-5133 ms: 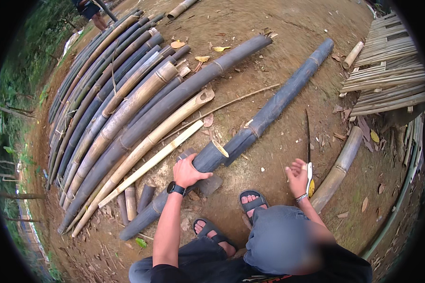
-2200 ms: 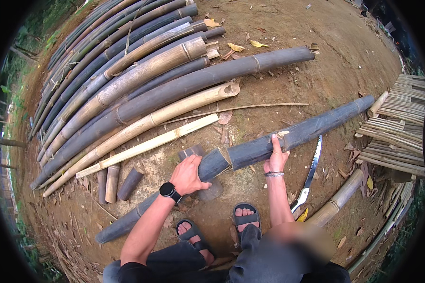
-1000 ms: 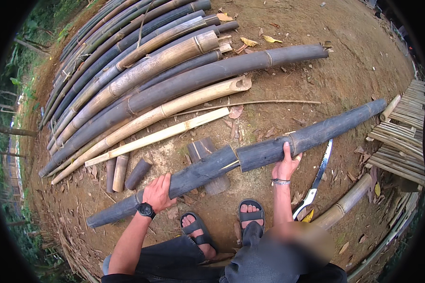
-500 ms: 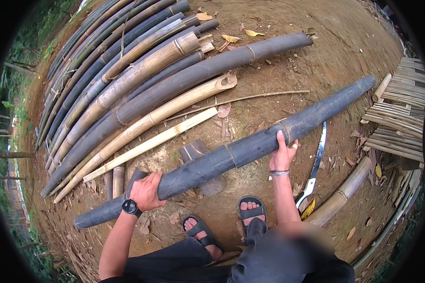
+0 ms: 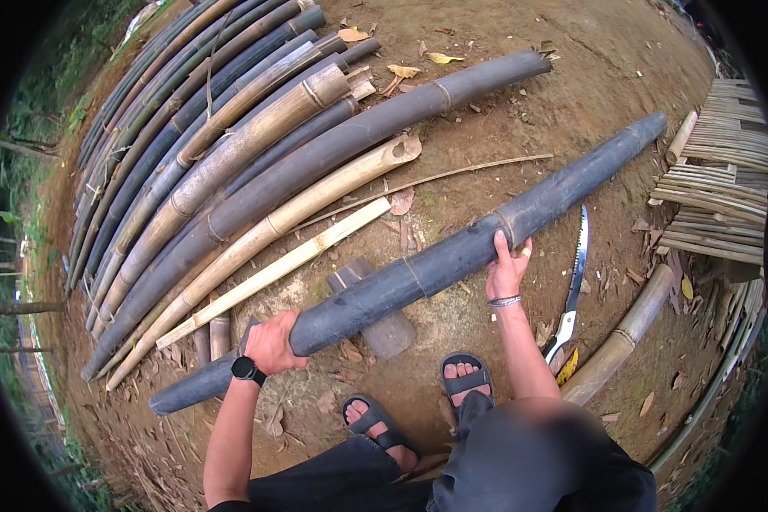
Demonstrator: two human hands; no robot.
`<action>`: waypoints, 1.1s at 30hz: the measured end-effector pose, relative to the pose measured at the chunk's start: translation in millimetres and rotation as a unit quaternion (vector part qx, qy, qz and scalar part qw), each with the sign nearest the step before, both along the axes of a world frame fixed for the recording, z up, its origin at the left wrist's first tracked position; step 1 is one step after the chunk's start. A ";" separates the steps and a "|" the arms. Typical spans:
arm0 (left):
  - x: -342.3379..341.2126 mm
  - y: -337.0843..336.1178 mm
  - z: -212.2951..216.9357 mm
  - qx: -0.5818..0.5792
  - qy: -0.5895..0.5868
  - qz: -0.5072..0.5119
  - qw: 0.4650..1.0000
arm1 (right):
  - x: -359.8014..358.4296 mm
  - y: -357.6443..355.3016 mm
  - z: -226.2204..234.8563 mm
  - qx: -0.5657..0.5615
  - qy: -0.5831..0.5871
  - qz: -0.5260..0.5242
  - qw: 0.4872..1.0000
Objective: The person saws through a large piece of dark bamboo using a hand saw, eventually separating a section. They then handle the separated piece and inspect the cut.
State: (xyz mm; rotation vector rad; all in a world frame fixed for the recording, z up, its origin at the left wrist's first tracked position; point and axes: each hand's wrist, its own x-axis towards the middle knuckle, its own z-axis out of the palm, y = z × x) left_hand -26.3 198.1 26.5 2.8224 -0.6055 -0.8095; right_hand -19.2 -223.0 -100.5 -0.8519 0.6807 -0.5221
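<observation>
A long dark bamboo pole [image 5: 375, 294] slants across in front of me, its near end low at the left and its far end up at the right. My left hand [image 5: 273, 343] is closed over the pole near its left end, with the back of the hand up. My right hand [image 5: 507, 269] grips it from the near side by a node ring, thumb on top and fingers mostly hidden underneath. Under the pole's middle lies a short, thick bamboo piece [image 5: 388, 334], partly covered by it. A pruning saw [image 5: 576, 282] with a white-and-black handle lies right of my right hand.
Many bamboo poles [image 5: 247, 128] lie side by side at the upper left. A pale split strip [image 5: 282, 271] rests along their near side. Bundled slats [image 5: 721, 162] and a brown bamboo length [image 5: 623, 337] are at the right. My sandalled feet [image 5: 380, 422] stand close below the pole.
The held pole has shifted slightly away from me, and more of the short bamboo piece shows below it. Both hands keep their hold. The whole view has turned a little.
</observation>
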 end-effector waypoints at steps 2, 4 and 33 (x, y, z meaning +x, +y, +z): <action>2.3 2.4 -1.7 -0.015 0.003 0.013 1.000 | -1.0 -3.7 -1.7 0.021 0.020 0.007 1.000; 2.7 7.6 -3.0 -0.027 0.007 0.016 0.999 | 4.7 2.0 15.0 0.051 0.046 0.015 0.998; -39.5 17.1 -13.7 0.039 -0.095 0.144 0.984 | 43.0 -31.6 91.6 -0.721 -0.041 0.157 0.673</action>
